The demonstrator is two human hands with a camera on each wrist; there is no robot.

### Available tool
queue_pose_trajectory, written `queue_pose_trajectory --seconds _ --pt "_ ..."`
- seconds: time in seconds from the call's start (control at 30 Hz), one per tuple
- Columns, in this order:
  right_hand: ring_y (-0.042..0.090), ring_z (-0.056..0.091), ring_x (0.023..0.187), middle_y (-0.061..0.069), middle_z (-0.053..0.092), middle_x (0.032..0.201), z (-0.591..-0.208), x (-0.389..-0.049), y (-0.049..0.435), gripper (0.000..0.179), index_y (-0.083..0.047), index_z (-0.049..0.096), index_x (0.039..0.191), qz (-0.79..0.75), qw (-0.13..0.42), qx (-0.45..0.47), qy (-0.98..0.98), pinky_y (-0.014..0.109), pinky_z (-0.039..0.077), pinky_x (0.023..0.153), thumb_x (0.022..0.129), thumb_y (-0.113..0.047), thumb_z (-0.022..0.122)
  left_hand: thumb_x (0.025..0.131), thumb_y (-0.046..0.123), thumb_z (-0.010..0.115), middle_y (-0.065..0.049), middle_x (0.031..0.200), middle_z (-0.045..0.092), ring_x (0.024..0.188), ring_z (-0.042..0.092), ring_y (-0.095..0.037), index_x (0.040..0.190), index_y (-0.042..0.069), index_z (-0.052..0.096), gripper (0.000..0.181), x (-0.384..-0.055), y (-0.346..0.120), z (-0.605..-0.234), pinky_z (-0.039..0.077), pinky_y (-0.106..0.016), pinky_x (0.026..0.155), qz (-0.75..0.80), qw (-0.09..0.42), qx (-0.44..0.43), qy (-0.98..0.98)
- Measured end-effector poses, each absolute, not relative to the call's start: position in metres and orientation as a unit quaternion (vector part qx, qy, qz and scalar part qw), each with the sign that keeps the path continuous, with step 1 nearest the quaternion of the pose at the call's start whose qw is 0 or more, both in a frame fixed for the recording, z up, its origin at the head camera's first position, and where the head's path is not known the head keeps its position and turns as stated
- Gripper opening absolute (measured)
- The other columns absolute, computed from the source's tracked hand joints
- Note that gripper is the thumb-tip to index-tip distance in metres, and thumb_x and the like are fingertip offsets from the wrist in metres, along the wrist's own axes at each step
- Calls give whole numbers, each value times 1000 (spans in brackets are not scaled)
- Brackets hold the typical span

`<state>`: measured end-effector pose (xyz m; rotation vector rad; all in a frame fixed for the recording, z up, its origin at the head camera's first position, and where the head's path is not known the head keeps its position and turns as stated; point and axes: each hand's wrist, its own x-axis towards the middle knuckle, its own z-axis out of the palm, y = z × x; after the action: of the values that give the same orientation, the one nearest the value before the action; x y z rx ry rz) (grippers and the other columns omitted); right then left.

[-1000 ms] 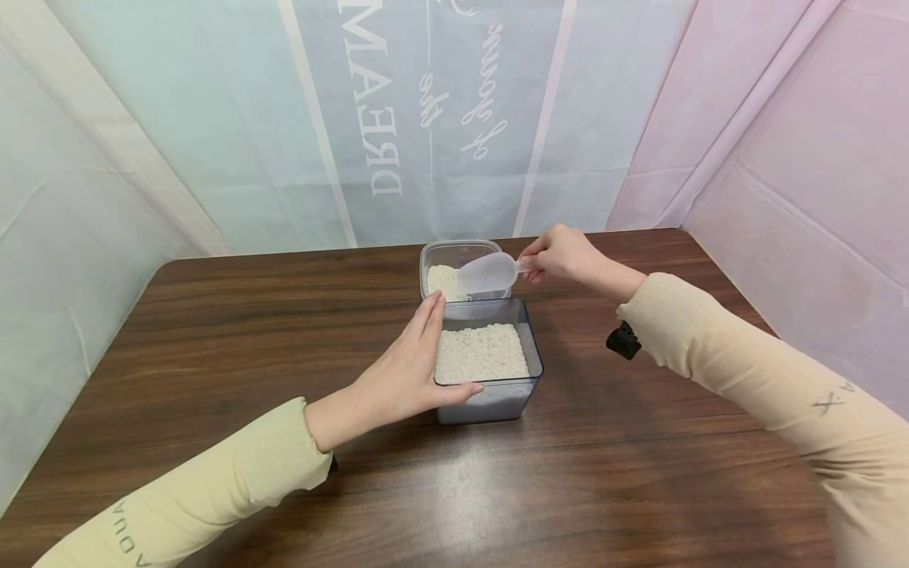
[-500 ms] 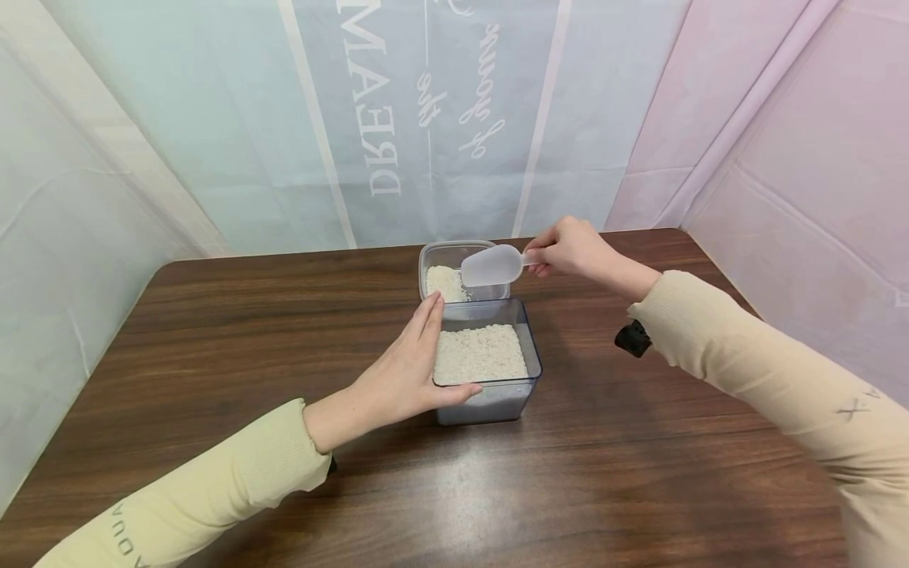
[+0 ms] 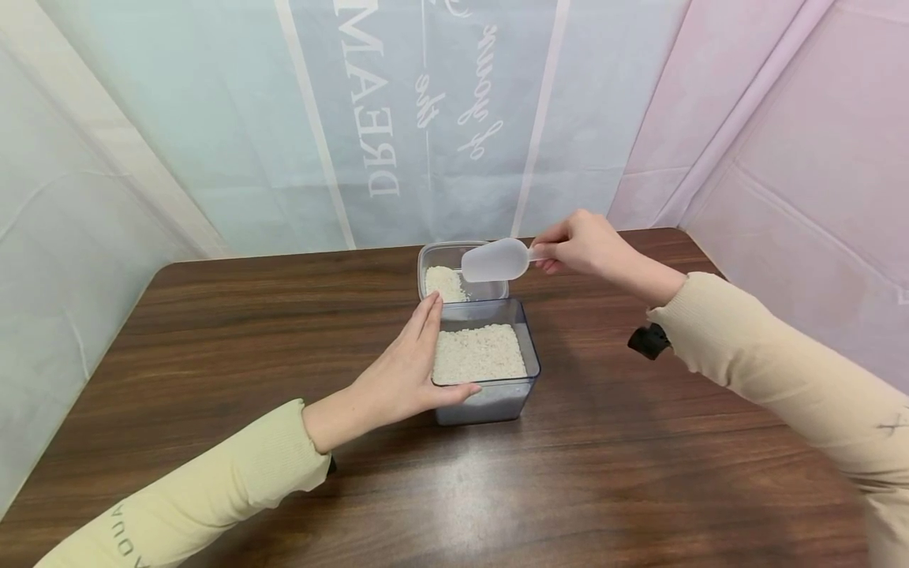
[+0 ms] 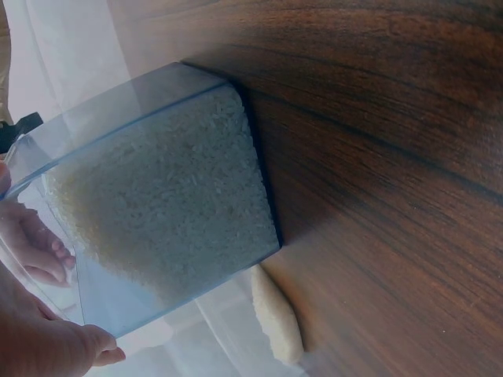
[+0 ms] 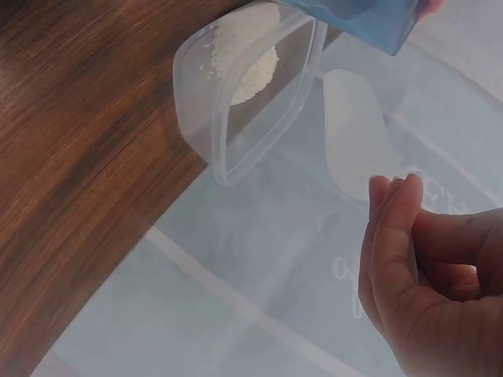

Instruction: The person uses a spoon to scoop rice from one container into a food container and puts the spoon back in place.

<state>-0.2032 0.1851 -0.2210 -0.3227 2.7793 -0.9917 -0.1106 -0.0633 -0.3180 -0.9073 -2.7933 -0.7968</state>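
My right hand (image 3: 589, 244) pinches the handle of a white translucent scoop (image 3: 497, 260). The scoop's bowl is over the back right of a small clear plastic tub (image 5: 196, 118), and I see no rice in it. A small heap of white rice (image 3: 443, 282) lies in the tub's left part. In front of the tub stands a taller bluish clear container (image 3: 490, 404), partly filled with rice (image 3: 481, 353). My left hand (image 3: 398, 375) rests at its left side, fingers straight along the left rim and thumb across the near wall.
Both containers are close together near the back edge of a dark wood table (image 3: 284, 315). A printed pale blue cloth (image 3: 426, 158) hangs behind it, and pale sheets flank both sides. A black wrist strap piece (image 3: 648, 341) shows under the right sleeve.
My right hand has lifted the scoop up from the rice in the tub and drawn it to the right. The left hand and the bluish container have stayed put.
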Motion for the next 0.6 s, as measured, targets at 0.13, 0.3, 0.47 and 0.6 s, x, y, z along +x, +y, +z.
queue_pose_trajectory --seconds 0.13,0.3,0.47,0.6 --pt "5 63 59 7 70 75 -215 -199 188 24 5 68 101 -327 82 -111 935 21 52 58 87 -14 60 73 57 64 -19 149 9 137 12 -23 142 -8 10 109 -111 -63 -317 24 -34 107 -263 47 -296 -917" --pt "4 62 59 5 70 74 -207 -194 192 24 1 69 100 -304 61 -111 944 19 50 58 86 -18 62 73 57 64 -19 149 8 137 12 -23 142 -7 10 109 -112 -62 -314 24 -34 107 -266 40 -294 -917" --pt "3 62 58 4 69 71 -201 -189 194 25 -2 71 100 -287 45 -111 950 17 46 57 85 -21 64 74 57 64 -18 150 8 138 11 -23 143 -7 9 109 -112 -63 -313 24 -35 107 -267 36 -293 -917" --pt "3 62 57 4 69 70 -197 -185 195 25 -3 71 101 -287 39 -117 950 16 45 55 85 -21 64 74 57 64 -19 149 7 138 11 -23 142 -7 9 109 -113 -62 -312 23 -35 107 -267 34 -291 -918"
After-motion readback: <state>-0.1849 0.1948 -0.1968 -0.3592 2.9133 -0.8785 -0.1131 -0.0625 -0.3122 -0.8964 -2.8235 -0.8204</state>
